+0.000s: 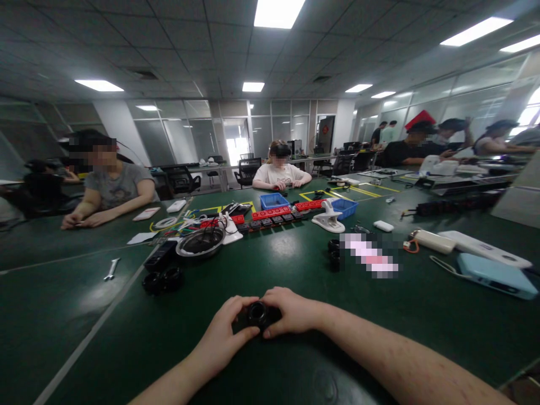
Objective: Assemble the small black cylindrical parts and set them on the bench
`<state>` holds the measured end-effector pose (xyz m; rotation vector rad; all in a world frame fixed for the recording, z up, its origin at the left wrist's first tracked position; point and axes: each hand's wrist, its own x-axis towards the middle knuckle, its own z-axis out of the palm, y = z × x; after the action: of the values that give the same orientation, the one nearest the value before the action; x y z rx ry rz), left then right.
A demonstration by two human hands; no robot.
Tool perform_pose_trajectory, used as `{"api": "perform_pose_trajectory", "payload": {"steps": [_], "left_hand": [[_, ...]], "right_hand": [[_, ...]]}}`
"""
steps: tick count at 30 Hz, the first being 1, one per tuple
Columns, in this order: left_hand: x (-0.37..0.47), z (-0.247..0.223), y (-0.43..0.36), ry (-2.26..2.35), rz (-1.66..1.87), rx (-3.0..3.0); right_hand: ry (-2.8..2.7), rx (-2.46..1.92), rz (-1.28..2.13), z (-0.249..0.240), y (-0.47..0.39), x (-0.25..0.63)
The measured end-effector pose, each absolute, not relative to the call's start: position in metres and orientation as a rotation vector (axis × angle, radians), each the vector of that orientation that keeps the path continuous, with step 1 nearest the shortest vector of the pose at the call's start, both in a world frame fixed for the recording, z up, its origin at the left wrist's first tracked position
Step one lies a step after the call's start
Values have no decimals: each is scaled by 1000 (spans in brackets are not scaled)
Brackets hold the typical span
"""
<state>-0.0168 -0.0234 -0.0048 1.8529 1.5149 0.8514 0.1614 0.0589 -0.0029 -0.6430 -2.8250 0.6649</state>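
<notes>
Between both hands, just over the near part of the green table, is a black cylindrical part with a round hole facing me. My left hand grips its left side between thumb and fingers. From the other side my right hand closes on it, thumb low and fingers above. Its far side is hidden. Similar black round parts lie to the left, beside a black box. More black round parts stand to the right, next to a blurred patch.
An open-end wrench lies at left. Farther back are a round black mesh piece with cables, red strips, a white clamp and blue trays. A light-blue case lies at right. People sit around the table.
</notes>
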Motion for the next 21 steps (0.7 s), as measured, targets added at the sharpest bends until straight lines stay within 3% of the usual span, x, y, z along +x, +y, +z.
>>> {"api": "perform_pose_trajectory", "payload": {"steps": [5,13,21], "left_hand": [[-15,-6,-24,1497,875,1869],[-9,-4,-24,1691,896,1816],[-15,-6,-23,1509,818,1871]], "right_hand": [[-2792,-760,705,-2,57,161],[-2666,-1094,231,-9,28,145],[-2796,-701,702,0,55,161]]}}
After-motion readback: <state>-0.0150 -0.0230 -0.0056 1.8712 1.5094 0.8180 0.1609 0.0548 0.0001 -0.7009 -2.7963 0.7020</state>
